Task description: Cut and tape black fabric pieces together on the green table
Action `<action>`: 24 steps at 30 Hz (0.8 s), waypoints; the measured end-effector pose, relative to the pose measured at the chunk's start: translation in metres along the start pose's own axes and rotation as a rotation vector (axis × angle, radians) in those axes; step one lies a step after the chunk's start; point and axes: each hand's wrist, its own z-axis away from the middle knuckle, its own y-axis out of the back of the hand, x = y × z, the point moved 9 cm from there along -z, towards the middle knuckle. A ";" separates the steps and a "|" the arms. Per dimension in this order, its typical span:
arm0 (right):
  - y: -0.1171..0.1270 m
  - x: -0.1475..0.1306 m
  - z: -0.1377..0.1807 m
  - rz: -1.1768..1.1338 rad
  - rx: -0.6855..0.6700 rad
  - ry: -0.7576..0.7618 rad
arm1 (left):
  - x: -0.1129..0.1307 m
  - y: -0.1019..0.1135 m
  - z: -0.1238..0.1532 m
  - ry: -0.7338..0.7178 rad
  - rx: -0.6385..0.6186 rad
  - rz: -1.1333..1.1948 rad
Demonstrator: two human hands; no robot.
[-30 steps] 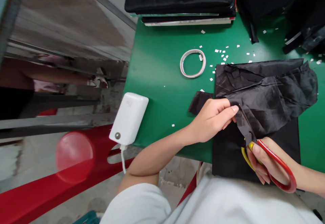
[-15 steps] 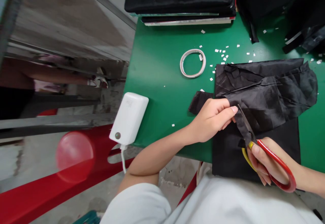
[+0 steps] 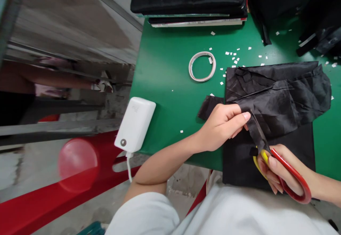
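Note:
A crumpled piece of thin black fabric [image 3: 282, 102] lies over a flat black sheet [image 3: 295, 157] at the front of the table. My left hand [image 3: 226, 125] pinches an edge of this fabric between thumb and fingers. Red and yellow scissors [image 3: 289, 173] are in my right hand [image 3: 282, 167], with its fingers through the handles. Their dark blades lie along the fabric, and the tips come close to my left thumb. Between the blades and my left fingers hangs a narrow strip of the fabric. Past my left hand a short dark end [image 3: 209, 108] sticks out onto the table.
On the green table [image 3: 165, 64] lie a roll of tape [image 3: 191, 68] and several small white scraps. A white power bank [image 3: 137, 123] with a cable sits at the left edge. Folded black stacks [image 3: 186, 0] stand at the back. Another person's leg [image 3: 58, 78] shows at far left.
My right hand and the scissors have shifted very slightly, and the yellow handle shows more. The fabric's right end has drawn in a little to the left. My left hand stays nearly still.

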 end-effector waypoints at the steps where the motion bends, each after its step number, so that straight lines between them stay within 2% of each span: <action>1: 0.000 0.000 0.000 0.005 0.002 -0.002 | 0.000 0.000 0.000 -0.003 -0.001 -0.002; 8: 0.000 -0.013 -0.002 0.037 -0.047 0.117 | -0.003 -0.001 -0.001 -0.003 -0.011 -0.059; 14: 0.002 -0.009 -0.002 0.065 -0.027 0.107 | 0.000 -0.006 0.001 -0.015 -0.054 -0.177; 24: 0.002 -0.010 -0.002 0.075 -0.039 0.111 | -0.007 -0.013 0.003 0.089 -0.157 -0.084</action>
